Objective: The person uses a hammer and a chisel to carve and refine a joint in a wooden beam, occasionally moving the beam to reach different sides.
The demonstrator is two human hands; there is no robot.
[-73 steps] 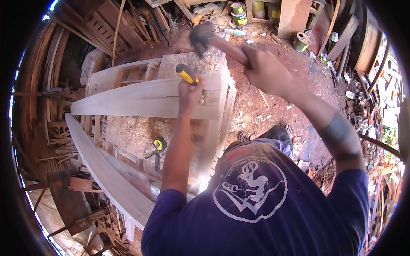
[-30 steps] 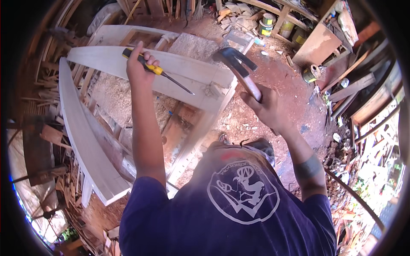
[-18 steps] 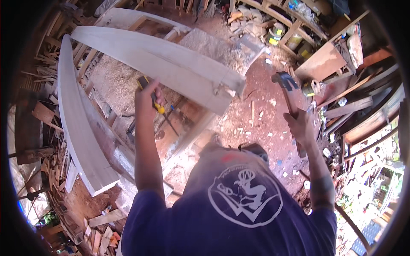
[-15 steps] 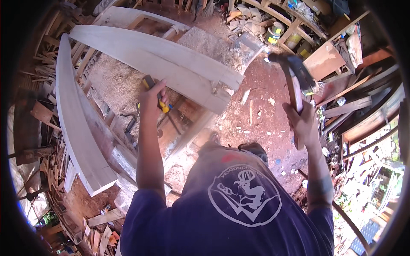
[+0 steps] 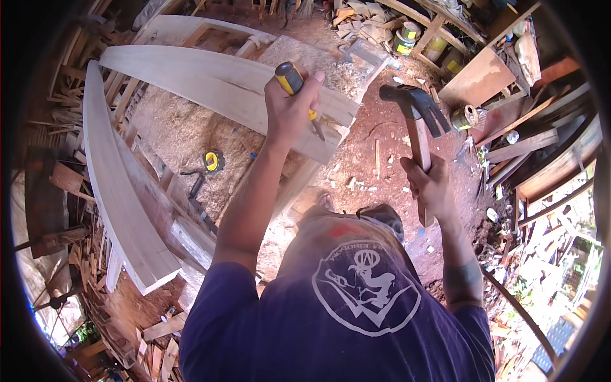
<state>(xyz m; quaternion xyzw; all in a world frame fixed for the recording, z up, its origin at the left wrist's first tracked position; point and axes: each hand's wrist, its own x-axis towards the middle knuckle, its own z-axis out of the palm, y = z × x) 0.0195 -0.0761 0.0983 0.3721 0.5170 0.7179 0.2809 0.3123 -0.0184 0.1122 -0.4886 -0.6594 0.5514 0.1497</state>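
My left hand [image 5: 291, 109] is closed round the black-and-yellow handle of a chisel [image 5: 289, 77]. Its narrow metal blade points down at the right end of a long curved wooden plank [image 5: 210, 89], close to a notch there; whether the tip touches the wood I cannot tell. In my right hand [image 5: 431, 186], a claw hammer [image 5: 418, 134] is gripped by its wooden handle. The dark head of the hammer is raised at the far end, to the right of the plank and apart from it.
A second curved plank [image 5: 124, 191] stretches along the left. A yellow tape measure [image 5: 213, 160] lies on the shavings-covered surface between the planks. Paint cans [image 5: 406, 39] stand at the back, another tin [image 5: 466, 118] sits at right, and wood scraps [image 5: 167, 325] pile up lower left.
My left hand has moved right with the chisel, toward the plank's end, uncovering the tape measure. The hammer has shifted slightly left and its head has turned, showing the claw.
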